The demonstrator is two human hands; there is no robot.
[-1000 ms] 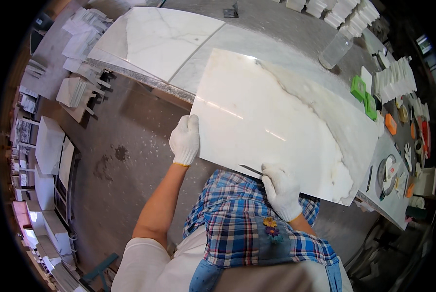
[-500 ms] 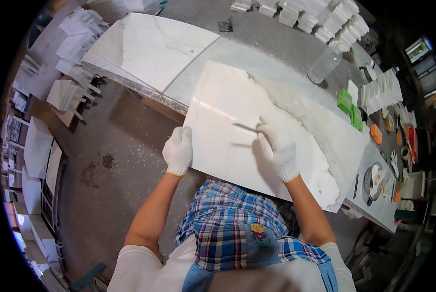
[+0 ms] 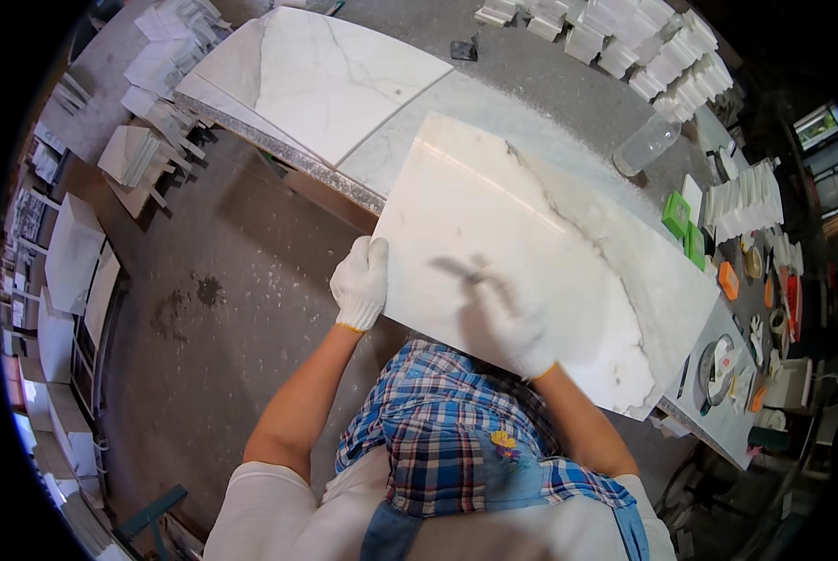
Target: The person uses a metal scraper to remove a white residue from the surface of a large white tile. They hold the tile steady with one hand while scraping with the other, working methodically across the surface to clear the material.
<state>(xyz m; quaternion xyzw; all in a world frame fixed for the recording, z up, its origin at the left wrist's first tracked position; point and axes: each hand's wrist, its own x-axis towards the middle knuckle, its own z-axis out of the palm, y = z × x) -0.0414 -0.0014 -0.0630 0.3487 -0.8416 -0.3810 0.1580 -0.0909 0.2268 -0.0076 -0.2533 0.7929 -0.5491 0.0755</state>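
Note:
A white marble slab [image 3: 456,215] with a grey-brown vein lies tilted over the near edge of the workbench, in front of my body. My left hand [image 3: 360,283], in a white knit glove, is closed round the slab's left edge. Over the slab's face, my right hand [image 3: 514,323], gloved alike, grips a thin grey tool [image 3: 455,269]. Motion smears the tool and the fingers, so its exact kind cannot be made out. Its shadow falls on the polished surface near my fingers.
Another veined slab [image 3: 344,79] lies at the bench's far left. A plastic bottle [image 3: 646,143], green boxes [image 3: 675,214], an orange block [image 3: 728,280] and a round dish [image 3: 715,369] stand on the right. Stacked white stone pieces [image 3: 667,61] fill the back right.
My right hand has moved down and slightly left over the slab with the tool. My left hand keeps its hold on the edge. The whole view has shifted a little.

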